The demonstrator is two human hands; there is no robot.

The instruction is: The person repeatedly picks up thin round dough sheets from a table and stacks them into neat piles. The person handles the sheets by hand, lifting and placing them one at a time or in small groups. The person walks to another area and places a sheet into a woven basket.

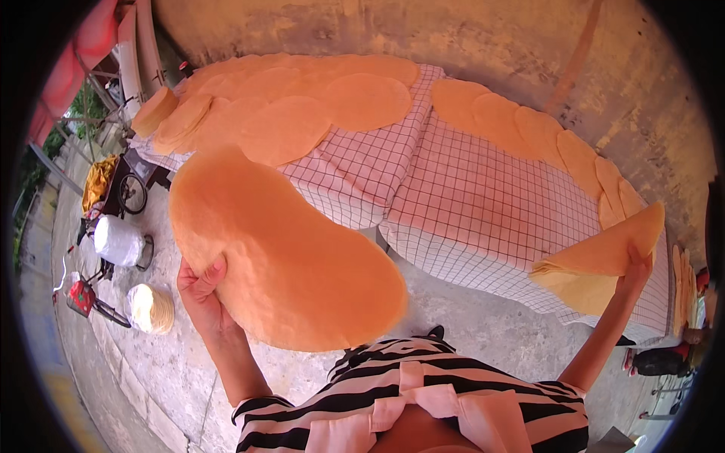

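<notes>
My left hand grips the near left edge of a large thin round flatbread, thumb on top, with the sheet drooping in front of me. At the right, my right hand holds a folded flatbread above the end of the table; how many layers it has I cannot tell. Many overlapping round flatbreads cover the left part of a table with a checked cloth. Another overlapping row runs along the wall side to the right. Two stacks lie at the table's left end.
A stained wall stands behind the table. On the concrete floor at left are a plastic-wrapped bundle, a wrapped stack of round sheets and a bicycle. A cart wheel stands near the table. Part of another person shows at far right.
</notes>
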